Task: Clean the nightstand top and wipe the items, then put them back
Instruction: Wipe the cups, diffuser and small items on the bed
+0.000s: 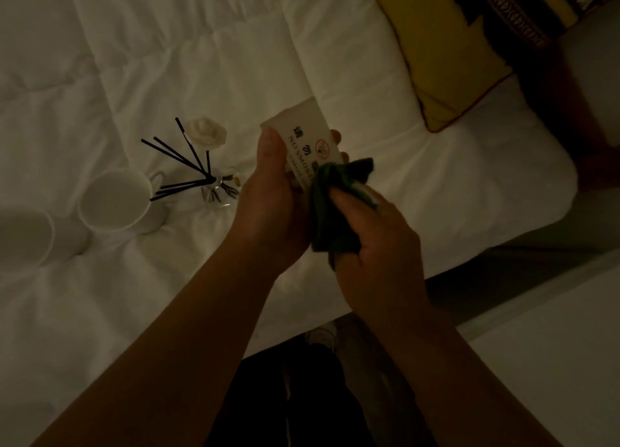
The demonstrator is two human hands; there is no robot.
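Both hands grip: left (275, 208) the sign (302, 138), right (375, 242) a cloth (339, 205) hiding its corner.

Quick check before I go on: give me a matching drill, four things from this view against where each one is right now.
Things:
1. white no-smoking sign card
2. dark green cleaning cloth
3. white ceramic mug
4. yellow cushion

Places:
A. upright on the white duvet, far left
B. bunched in the right hand
C. at the head of the bed
D. gripped in the left hand

Pairs: 1-D, 2-B, 3-A, 4-C
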